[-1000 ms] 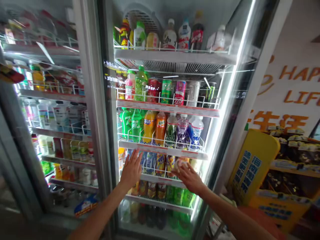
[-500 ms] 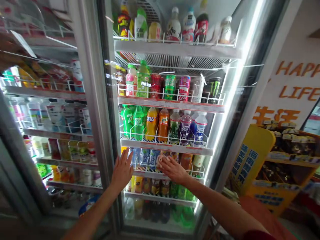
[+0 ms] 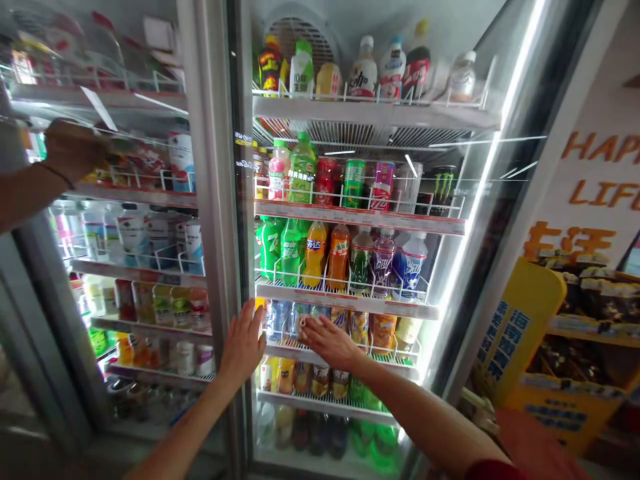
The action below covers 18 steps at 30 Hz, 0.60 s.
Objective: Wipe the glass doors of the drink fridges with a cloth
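Note:
In the head view my left hand (image 3: 243,341) lies with its fingers stretched out and flat at the left edge of the glass door (image 3: 320,267), near the metal frame. It holds nothing. My right hand (image 3: 333,343) is on the same glass, in front of the fourth shelf of drinks. Under its fingertips is a small pale wad (image 3: 302,325) that looks like a crumpled cloth, mostly covered by the fingers. Behind the glass stand bottles, among them an orange soda bottle (image 3: 339,255) and a yellow one (image 3: 315,253).
Another person's hand (image 3: 75,150) with a dark wristband reaches in at the left, before the neighbouring cooler door. A steel post (image 3: 210,200) divides the two doors. At the right stands a yellow display rack (image 3: 525,313) of packets, beside a wall with orange lettering (image 3: 600,147).
My right hand has slid left across the glass, with the pale wad under it. My left hand keeps its place in view. The view has turned left, and the other person's hand shows more fully.

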{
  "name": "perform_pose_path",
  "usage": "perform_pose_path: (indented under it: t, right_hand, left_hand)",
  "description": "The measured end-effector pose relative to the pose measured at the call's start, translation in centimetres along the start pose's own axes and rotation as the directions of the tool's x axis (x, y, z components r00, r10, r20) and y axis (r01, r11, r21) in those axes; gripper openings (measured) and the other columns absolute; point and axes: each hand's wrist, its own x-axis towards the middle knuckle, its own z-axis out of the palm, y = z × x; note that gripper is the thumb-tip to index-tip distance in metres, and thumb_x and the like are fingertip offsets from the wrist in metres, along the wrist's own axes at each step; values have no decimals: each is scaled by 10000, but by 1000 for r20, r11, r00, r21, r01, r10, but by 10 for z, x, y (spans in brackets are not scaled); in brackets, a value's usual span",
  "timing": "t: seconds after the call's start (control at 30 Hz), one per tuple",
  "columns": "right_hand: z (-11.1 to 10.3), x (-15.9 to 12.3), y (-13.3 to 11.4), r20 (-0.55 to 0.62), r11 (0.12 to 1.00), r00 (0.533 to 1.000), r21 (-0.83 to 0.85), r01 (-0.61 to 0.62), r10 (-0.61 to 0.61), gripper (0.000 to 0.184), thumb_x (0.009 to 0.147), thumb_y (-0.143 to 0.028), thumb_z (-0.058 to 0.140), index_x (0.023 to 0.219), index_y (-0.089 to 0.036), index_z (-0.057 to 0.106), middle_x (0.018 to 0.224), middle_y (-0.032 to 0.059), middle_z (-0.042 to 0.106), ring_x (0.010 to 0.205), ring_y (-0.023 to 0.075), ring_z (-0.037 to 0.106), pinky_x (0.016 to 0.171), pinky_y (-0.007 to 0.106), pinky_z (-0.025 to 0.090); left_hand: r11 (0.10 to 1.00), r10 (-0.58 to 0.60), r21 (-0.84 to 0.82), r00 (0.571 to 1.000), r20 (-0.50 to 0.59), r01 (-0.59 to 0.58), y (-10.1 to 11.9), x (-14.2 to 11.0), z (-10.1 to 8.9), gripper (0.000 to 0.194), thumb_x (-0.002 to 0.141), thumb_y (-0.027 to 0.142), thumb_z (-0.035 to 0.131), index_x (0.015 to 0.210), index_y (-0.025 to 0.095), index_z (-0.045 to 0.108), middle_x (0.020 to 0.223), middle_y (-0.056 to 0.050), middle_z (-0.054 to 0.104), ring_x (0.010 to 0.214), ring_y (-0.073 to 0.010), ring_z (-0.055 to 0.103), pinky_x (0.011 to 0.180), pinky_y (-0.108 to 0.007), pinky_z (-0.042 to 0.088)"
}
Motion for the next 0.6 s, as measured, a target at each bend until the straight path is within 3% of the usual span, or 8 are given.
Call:
perform_pose_path:
  t: [0.1,0.17,0.23,0.3,0.37,0.47,0.53,0.6]
  right_hand:
    - [-30,24,37,-72,990,990,-55,-128,124,483,862,-175,440,1330,-271,372,1425,46,368,1358,236,242,1090,491,253]
    - [-58,49,68,-196,929,919,-76,-361,341,559,858,-168,447,1378,-300,289,1458,68,298,1380,280,163,1096,558,176]
    - [-68,61,77,-276,874,852,-73,-481,446,583,855,-188,462,1388,-318,267,1459,72,290,1383,290,145,1105,561,141]
    - [-56,52,59,-240,919,902,-77,-387,360,567,845,-191,477,1376,-290,305,1440,77,333,1371,281,190,1107,532,171]
    - [-32,32,31,-122,984,980,-66,-165,156,508,840,-194,484,1334,-255,380,1412,71,386,1347,253,260,1094,485,234]
    - [-22,16,23,8,998,999,-41,43,-42,436,844,-218,487,1276,-262,443,1403,40,403,1339,218,285,1082,447,273]
    - [-45,27,51,-39,994,997,-83,-68,65,487,844,-208,487,1312,-299,392,1423,34,367,1365,237,225,1090,489,240]
    - [-78,47,87,-180,943,941,-120,-310,287,549,848,-207,481,1357,-333,319,1449,42,313,1385,268,151,1096,545,177]
  left_hand:
    - [1000,5,23,1000,-11,-4,-4,7,-5,552,837,206,372,1378,131,291,1452,-163,274,1322,-298,304,1035,-503,309]
    - [999,6,31,1000,-15,-6,-1,13,-7,552,837,209,373,1375,119,289,1456,-168,262,1330,-297,287,1034,-497,312]
    - [1000,13,22,1000,-9,-13,3,17,-7,559,834,208,379,1378,125,282,1462,-160,250,1341,-286,267,1044,-487,305]
    - [1000,21,10,1000,-7,-21,6,19,-7,564,831,212,386,1379,134,279,1465,-153,249,1346,-277,260,1050,-483,300]
    - [1000,29,12,1000,-7,-29,7,19,-8,549,833,217,392,1367,129,298,1460,-155,259,1346,-277,260,1051,-481,302]
    - [999,37,25,999,-10,-37,6,23,-9,516,838,203,388,1344,116,333,1456,-161,265,1345,-279,261,1048,-480,307]
    - [999,35,19,999,-24,-35,6,29,-11,515,840,198,386,1346,121,331,1458,-158,262,1347,-278,257,1048,-481,308]
    - [1000,27,2,999,-47,-27,8,36,-13,524,840,207,395,1352,125,323,1465,-156,246,1353,-281,241,1051,-486,304]
